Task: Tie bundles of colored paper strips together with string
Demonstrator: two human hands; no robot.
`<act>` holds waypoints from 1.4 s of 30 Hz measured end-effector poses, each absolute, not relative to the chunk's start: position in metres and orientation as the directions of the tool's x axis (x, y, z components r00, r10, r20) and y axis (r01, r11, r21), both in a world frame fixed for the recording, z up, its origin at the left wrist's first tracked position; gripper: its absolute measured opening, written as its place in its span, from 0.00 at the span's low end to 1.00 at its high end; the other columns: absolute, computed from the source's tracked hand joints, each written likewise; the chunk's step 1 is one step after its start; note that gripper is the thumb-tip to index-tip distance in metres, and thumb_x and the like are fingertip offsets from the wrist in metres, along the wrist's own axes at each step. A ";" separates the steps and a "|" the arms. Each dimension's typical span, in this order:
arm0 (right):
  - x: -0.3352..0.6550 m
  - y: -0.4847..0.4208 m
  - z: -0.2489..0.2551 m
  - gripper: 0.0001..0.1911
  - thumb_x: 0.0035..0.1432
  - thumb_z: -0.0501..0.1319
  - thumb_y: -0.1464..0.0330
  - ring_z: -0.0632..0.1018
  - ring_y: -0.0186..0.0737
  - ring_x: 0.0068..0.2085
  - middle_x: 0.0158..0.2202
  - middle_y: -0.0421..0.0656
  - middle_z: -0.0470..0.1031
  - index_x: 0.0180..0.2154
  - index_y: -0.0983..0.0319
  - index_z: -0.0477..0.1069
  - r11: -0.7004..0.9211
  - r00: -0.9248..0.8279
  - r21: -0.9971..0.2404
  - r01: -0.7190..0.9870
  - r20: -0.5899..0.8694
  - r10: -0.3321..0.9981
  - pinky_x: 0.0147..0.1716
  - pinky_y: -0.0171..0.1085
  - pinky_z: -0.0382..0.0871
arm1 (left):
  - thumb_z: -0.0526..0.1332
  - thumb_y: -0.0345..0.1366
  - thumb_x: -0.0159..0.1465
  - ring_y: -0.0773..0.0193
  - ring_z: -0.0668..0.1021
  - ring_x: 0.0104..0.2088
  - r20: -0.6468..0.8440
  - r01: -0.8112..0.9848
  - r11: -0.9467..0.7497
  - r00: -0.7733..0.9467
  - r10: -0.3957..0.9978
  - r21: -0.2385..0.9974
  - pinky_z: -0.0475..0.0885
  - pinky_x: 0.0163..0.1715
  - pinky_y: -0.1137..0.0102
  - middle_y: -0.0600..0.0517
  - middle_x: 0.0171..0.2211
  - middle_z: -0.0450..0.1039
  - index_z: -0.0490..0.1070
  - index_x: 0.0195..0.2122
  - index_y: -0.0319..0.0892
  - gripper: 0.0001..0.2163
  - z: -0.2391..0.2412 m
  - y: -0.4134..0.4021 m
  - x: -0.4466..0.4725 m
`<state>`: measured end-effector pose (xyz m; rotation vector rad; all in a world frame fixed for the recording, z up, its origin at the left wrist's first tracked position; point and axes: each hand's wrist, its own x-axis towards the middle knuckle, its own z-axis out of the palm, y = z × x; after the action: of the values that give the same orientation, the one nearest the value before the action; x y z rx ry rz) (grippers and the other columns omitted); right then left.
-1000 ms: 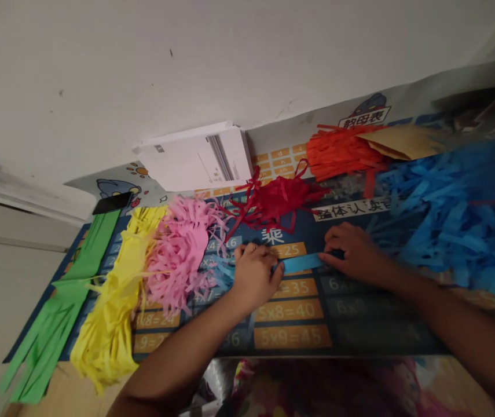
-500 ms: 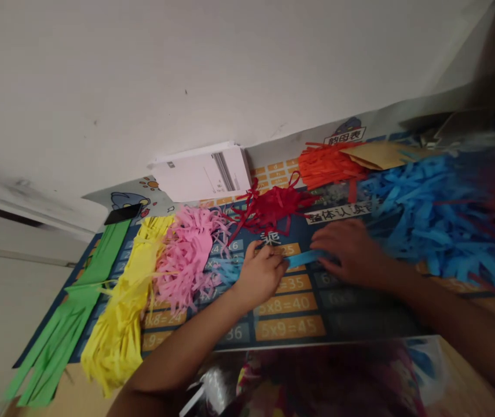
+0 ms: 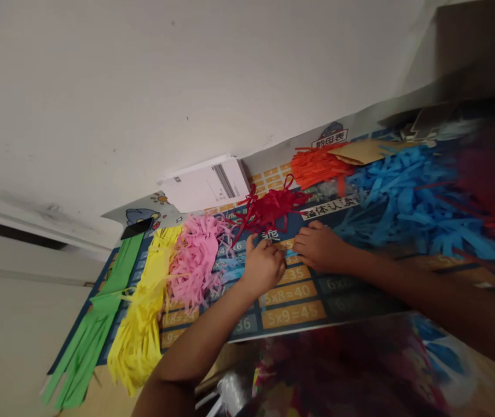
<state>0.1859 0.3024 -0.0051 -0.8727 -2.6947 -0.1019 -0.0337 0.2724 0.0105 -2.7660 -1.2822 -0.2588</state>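
The right hand point(image 3: 322, 248) has come nearer to the left hand point(image 3: 266, 265) since the earlier frame, so only a stub of the narrow, bright blue paper strip point(image 3: 289, 253) shows between them, and the whole view has tilted and shifted a little. The strip lies low over the table's dark blue printed sheet with orange multiplication boxes point(image 3: 293, 313), directly in the gap between the two hands. The right forearm reaches in from the lower right, its hand palm down with the fingers curled inward and closed on the strip's near end. The left forearm rises from below, its hand bent over the strip with knuckles up; whether its fingers clamp the paper or only press it cannot be told. Just beyond the left hand's outer side, a loose light blue paper fringe point(image 3: 233, 270) fans out on the sheet. Further left lie a fluffy pink paper tassel point(image 3: 195, 260), a long yellow fringed paper bundle point(image 3: 145, 313) and a flat green fringed paper strip point(image 3: 108, 301). Behind the hands is a tangled dark red paper tassel point(image 3: 271, 208), with a white rectangular stack bearing a barcode point(image 3: 208, 182) against the wall; towards the right sit an orange paper tassel point(image 3: 320, 165) and a large blue paper heap point(image 3: 412, 200).
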 end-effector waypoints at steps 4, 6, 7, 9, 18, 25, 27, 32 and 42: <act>0.200 0.310 -0.021 0.11 0.64 0.58 0.69 0.70 0.42 0.37 0.32 0.43 0.77 0.30 0.60 0.75 0.783 -0.720 -0.143 0.605 0.322 0.615 0.39 0.43 0.50 | 0.58 0.36 0.68 0.57 0.75 0.44 0.227 0.775 -0.626 0.598 0.769 0.082 0.50 0.60 0.48 0.52 0.35 0.80 0.78 0.36 0.48 0.09 0.007 0.269 -0.048; 0.214 0.316 -0.028 0.10 0.63 0.60 0.66 0.72 0.43 0.39 0.34 0.42 0.78 0.31 0.58 0.77 0.727 -0.653 -0.275 0.630 0.319 0.687 0.40 0.43 0.52 | 0.59 0.37 0.68 0.58 0.75 0.45 0.237 0.798 -0.580 0.540 0.808 0.161 0.52 0.59 0.50 0.53 0.37 0.80 0.78 0.37 0.49 0.08 0.003 0.269 -0.053; 0.220 0.318 -0.030 0.09 0.62 0.62 0.65 0.73 0.43 0.41 0.36 0.42 0.78 0.31 0.57 0.78 0.689 -0.619 -0.333 0.644 0.304 0.725 0.40 0.43 0.53 | 0.60 0.37 0.67 0.58 0.75 0.45 0.228 0.808 -0.553 0.510 0.829 0.203 0.53 0.59 0.51 0.53 0.37 0.80 0.78 0.37 0.49 0.06 0.001 0.270 -0.055; 0.231 0.323 -0.034 0.08 0.59 0.64 0.62 0.73 0.46 0.43 0.39 0.43 0.78 0.30 0.56 0.80 0.617 -0.568 -0.415 0.668 0.250 0.784 0.40 0.43 0.56 | 0.63 0.37 0.65 0.58 0.75 0.45 0.190 0.825 -0.491 0.454 0.871 0.279 0.57 0.56 0.53 0.53 0.38 0.80 0.79 0.36 0.49 0.04 -0.001 0.271 -0.057; 0.230 0.327 -0.034 0.11 0.58 0.63 0.59 0.73 0.49 0.44 0.39 0.45 0.76 0.29 0.58 0.78 0.479 -0.485 -0.495 0.725 0.126 0.865 0.41 0.46 0.60 | 0.60 0.36 0.66 0.55 0.74 0.44 0.073 0.856 -0.381 0.380 0.922 0.350 0.60 0.47 0.56 0.50 0.36 0.77 0.75 0.33 0.45 0.06 0.000 0.278 -0.050; 0.227 0.329 -0.036 0.10 0.56 0.63 0.61 0.73 0.48 0.42 0.37 0.44 0.76 0.26 0.58 0.76 0.493 -0.493 -0.448 0.746 0.126 0.861 0.38 0.44 0.59 | 0.61 0.38 0.63 0.53 0.73 0.42 0.033 0.895 -0.361 0.366 0.930 0.263 0.60 0.44 0.56 0.49 0.34 0.76 0.74 0.32 0.44 0.06 0.001 0.281 -0.042; 0.227 0.330 -0.035 0.10 0.56 0.63 0.61 0.73 0.49 0.43 0.38 0.44 0.76 0.26 0.58 0.76 0.490 -0.494 -0.444 0.750 0.117 0.862 0.38 0.44 0.58 | 0.61 0.37 0.63 0.53 0.74 0.42 0.020 0.899 -0.347 0.355 0.935 0.268 0.60 0.44 0.56 0.49 0.34 0.77 0.74 0.32 0.45 0.05 0.002 0.282 -0.041; 0.219 0.322 -0.024 0.04 0.54 0.65 0.65 0.72 0.50 0.44 0.40 0.44 0.77 0.30 0.58 0.75 0.485 -0.471 -0.370 0.792 0.134 0.872 0.39 0.45 0.56 | 0.63 0.38 0.62 0.54 0.74 0.42 0.017 0.908 -0.325 0.332 0.943 0.265 0.60 0.44 0.56 0.50 0.35 0.77 0.76 0.33 0.46 0.04 0.002 0.284 -0.043; 0.186 0.297 -0.018 0.15 0.66 0.54 0.75 0.70 0.45 0.45 0.34 0.42 0.77 0.30 0.58 0.73 0.810 -0.742 0.007 0.587 0.404 0.535 0.48 0.49 0.53 | 0.55 0.36 0.70 0.54 0.71 0.46 0.169 0.755 -0.655 0.645 0.745 0.005 0.50 0.59 0.47 0.51 0.36 0.79 0.77 0.43 0.49 0.10 0.009 0.271 -0.035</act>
<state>0.1856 0.2969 -0.0184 -0.8443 -2.6090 -0.1878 -0.0346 0.2712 0.0095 -2.7893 -1.2732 -0.2405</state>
